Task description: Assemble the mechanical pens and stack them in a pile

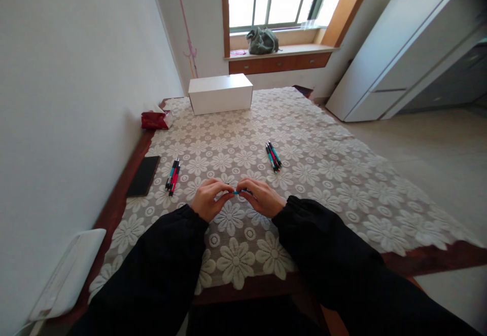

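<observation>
Both hands meet over the near middle of the table, just inside its near edge. The left hand (208, 197) and the right hand (262, 197) each pinch one end of a small teal pen (239, 191), fingers curled and fingertips nearly touching over it; the pen lies level between them, just above the lace tablecloth (323, 174). Black sleeves (335, 255) run back from both wrists toward the near edge.

To the left of the hands, near the left edge, a small bundle of red and teal pens (172, 176) lies on the cloth, and just beside it, on the bare wood at the very left edge, lies a flat black phone-like slab (143, 176). To the right and a little farther off, toward the table's middle, lies a second bundle of pens (273, 156), well apart from the first.

At the far edge stands a long white box (220, 94). Near the far left corner sits a red packet (155, 120) with white paper showing at its top.

Beyond the table, a dark green bag (262, 41) rests on the window ledge.
</observation>
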Demonstrator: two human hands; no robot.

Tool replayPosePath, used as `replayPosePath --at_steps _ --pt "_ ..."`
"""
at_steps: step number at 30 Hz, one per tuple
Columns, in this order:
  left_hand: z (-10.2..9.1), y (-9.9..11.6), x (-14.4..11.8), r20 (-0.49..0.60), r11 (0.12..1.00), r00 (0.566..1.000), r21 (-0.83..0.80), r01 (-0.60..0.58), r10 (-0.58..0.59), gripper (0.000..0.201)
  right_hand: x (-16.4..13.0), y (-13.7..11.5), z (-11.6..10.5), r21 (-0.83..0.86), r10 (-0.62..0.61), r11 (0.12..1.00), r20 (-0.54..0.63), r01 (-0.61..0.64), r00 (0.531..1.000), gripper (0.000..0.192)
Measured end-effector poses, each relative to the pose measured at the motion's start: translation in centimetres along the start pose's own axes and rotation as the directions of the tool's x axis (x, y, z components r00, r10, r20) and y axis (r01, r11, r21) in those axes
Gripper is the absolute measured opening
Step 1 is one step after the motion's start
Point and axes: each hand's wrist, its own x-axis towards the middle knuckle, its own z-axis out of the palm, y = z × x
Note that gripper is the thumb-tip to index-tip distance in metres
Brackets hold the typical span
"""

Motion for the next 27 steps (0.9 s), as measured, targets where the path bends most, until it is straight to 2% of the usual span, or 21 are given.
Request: replayPosePath --at_steps 9,13,16,20,21,23,25,27 --pt "-0.4 0.8 0.3 -0.055 0.999 0.998 -0.023 -0.028 0.027 0.004 -0.1 -0.1 0.2 0.060 0.086 0.995 -0.046 -0.083 0.995 0.009" --pt "-0.7 1.3 0.5 -0.141 1.000 0.990 -0.006 -0.019 0.017 0.006 -0.2 0.3 0.3 0.027 0.110 0.994 -0.063 -0.108 0.992 0.017" --pt "-0.8 1.3 0.5 -0.212 1.000 0.977 0.019 0.005 -0.001 0.006 -0.2 0.4 0.2 -0.010 0.113 0.993 -0.073 -0.114 0.991 0.014" --pt "-0.8 1.3 0.4 -0.200 1.000 0.980 0.016 -0.011 0.014 0.010 0.0 0.2 0.1 -0.002 0.096 0.995 -0.064 -0.096 0.993 0.012" --pt "-0.8 1.2 0.4 -0.185 1.000 0.982 0.008 -0.021 0.022 0.016 0.1 0.2 0.1 0.048 0.121 0.992 -0.066 -0.118 0.991 0.013" --pt "-0.7 1.1 0.4 -0.158 0.999 0.987 -0.007 -0.038 0.036 0.027 0.2 0.3 0.2 0.256 0.207 0.949 -0.066 -0.184 0.976 0.016" --pt "-0.6 1.0 0.3 -0.142 0.999 0.989 -0.004 -0.043 0.042 0.032 0.3 0.4 0.2 0.516 0.288 0.825 -0.034 -0.230 0.957 0.024" --pt "-0.5 0.8 0.3 -0.133 0.999 0.991 0.022 -0.030 0.033 0.026 0.4 0.6 0.1 0.675 0.333 0.698 -0.009 -0.240 0.943 0.031"
